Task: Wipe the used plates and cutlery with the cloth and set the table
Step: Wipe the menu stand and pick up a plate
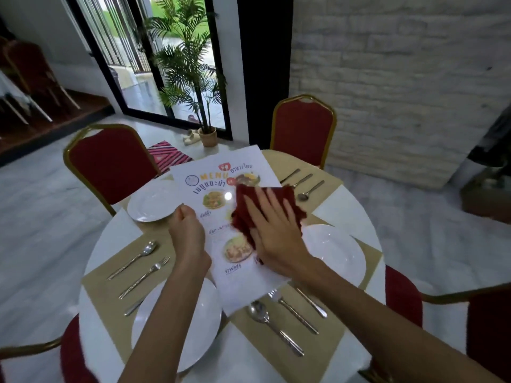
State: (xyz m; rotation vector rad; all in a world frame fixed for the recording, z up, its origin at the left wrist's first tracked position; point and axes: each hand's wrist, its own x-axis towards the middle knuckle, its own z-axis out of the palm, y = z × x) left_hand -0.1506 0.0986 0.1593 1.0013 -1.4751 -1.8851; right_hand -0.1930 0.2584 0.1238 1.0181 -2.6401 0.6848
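Head view: right hand (272, 230), flat and spread, presses the red cloth (265, 203) onto the menu (218, 186); left hand (186, 230) pinches the menu's left edge. White plate (338, 254) lies right of the menu, spoon (258, 312) at its near corner.

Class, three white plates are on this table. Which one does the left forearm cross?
The nearest plate, bottom left: the forearm passes over it. The far plate and the right plate lie clear of that arm.
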